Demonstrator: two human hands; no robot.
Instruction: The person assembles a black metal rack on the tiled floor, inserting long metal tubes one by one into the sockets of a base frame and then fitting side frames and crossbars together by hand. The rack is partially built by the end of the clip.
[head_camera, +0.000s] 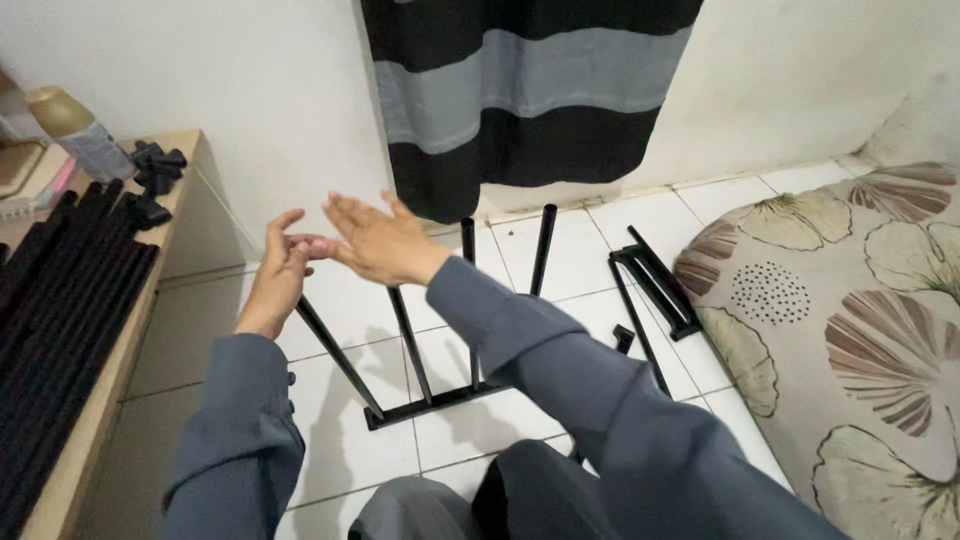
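Both my hands are up over the black rack frame (420, 400) on the white floor tiles (340, 440). Left hand (278, 270) loosely curled, empty; right hand (380, 243) flat, fingers spread. Best approach, I reckon: grip one upright rod (543, 250) low, keep it plumb.

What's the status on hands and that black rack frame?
Left hand and right hand open, empty, raised. Black frame on floor tiles below, untouched. Nothing between.

I held my left hand (278, 268) raised, fingers loosely curled. My right hand (378, 240) crossed in front, palm down, fingers extended, their tips touching the left fingertips. Both forearms wore grey sleeves.
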